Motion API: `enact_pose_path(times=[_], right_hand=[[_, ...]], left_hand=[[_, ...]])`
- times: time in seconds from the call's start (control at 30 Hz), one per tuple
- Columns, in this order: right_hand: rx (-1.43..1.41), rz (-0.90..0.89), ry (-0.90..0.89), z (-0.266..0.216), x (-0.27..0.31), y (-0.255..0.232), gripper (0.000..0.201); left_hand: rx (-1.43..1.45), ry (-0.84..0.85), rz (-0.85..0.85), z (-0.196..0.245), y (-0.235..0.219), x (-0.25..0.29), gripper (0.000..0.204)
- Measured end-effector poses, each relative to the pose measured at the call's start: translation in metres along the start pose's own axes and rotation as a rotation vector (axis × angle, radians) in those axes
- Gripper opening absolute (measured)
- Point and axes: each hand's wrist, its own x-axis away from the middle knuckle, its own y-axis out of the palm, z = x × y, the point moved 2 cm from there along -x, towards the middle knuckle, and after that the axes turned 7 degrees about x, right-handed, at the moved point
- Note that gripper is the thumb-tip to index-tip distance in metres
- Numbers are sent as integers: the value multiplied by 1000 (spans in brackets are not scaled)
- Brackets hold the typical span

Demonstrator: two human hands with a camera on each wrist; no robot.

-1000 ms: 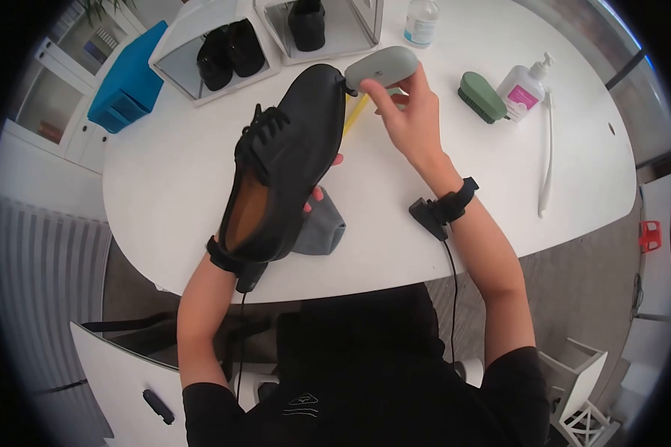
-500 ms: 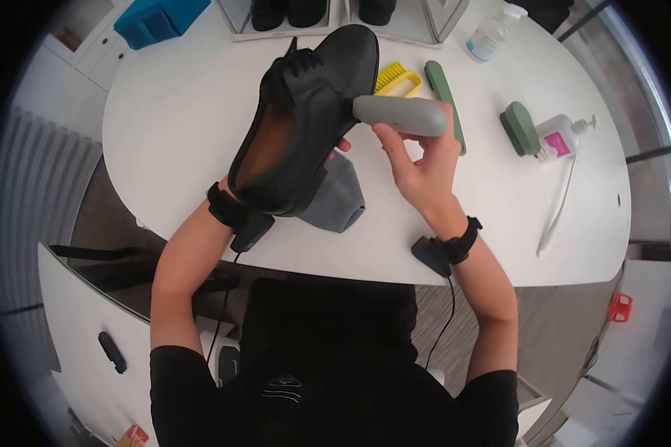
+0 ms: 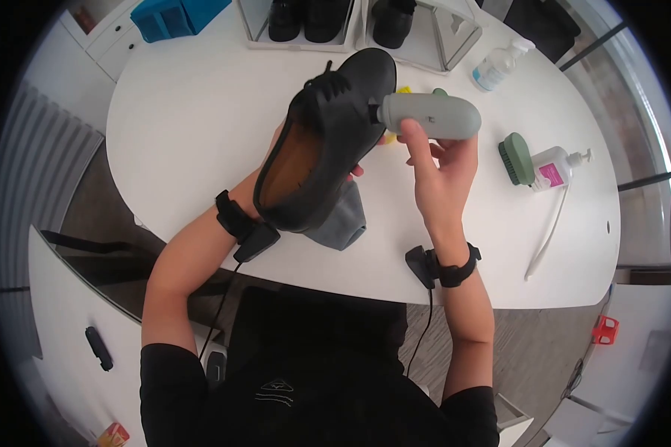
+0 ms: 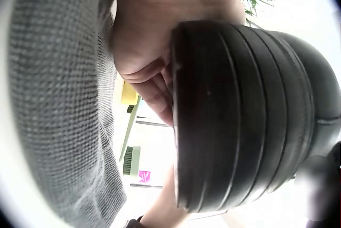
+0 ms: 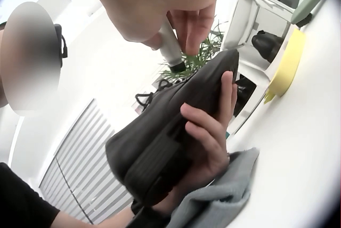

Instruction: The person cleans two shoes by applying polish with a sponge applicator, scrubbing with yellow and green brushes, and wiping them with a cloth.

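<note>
My left hand (image 5: pixel 205 148) holds a black lace-up shoe (image 3: pixel 348 123) from beneath, fingers spread along the sole and side. The shoe is raised over the table with its toe pointing away; its brown insole shows. In my right hand (image 3: pixel 446 175), thumb and fingers grip a grey, rounded handheld shoe polisher (image 3: pixel 432 115). Its small black head is at the shoe's side, near the front. Just below the left hand lies a grey cloth (image 3: pixel 343 220). The heel (image 4: pixel 229 116) fills much of the left wrist view.
Shoe boxes (image 3: pixel 365 37) with black shoes stand at the back. A yellow brush (image 5: pixel 287 68) lies beyond the raised shoe. To the right are a green brush (image 3: pixel 516 159), a pump bottle (image 3: pixel 550 173), a white stick (image 3: pixel 550 237) and a clear bottle (image 3: pixel 497 68).
The polisher has moved from the toe end back along the shoe's side, towards me. The left hand keeps hold of the shoe throughout. The head view has shifted.
</note>
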Motion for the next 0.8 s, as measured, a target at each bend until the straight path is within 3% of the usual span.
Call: enact_pose_path(times=[0.1, 0.13, 0.23, 0.33, 0.4, 0.43, 0.5, 0.53, 0.63, 0.73, 0.8], right_hand=[[89, -45, 7, -1, -5, 8, 43], [93, -45, 15, -3, -4, 9, 43], [-9, -119, 71, -6, 9, 8, 44], [-132, -253, -2, -12, 23, 8, 44], [-146, -251, -57, -14, 24, 4, 47], [-140, -136, -52, -6, 18, 4, 45], [-81, -90, 29, -2, 4, 0, 45], [-25, -43, 110, 2, -2, -3, 44], [-72, -54, -24, 10, 7, 9, 43], [-111, -145, -66, -4, 17, 14, 43], [39, -290, -255, -9, 25, 15, 42]], left_hand=[[394, -200, 81, 0, 5, -2, 72], [400, -206, 82, 2, 6, -1, 72], [251, -191, 129, -2, 3, 3, 77], [-134, 34, 57, 5, 7, 4, 77], [0, -34, 205, 6, 9, 4, 76], [46, -56, 255, 5, 7, 4, 76], [547, -246, 60, -8, -6, 0, 74], [540, -269, 53, -9, -2, -1, 74], [484, -214, 58, -5, 2, -3, 73], [196, -126, -6, -7, -5, -3, 71], [166, -61, 179, -11, -7, -4, 73]])
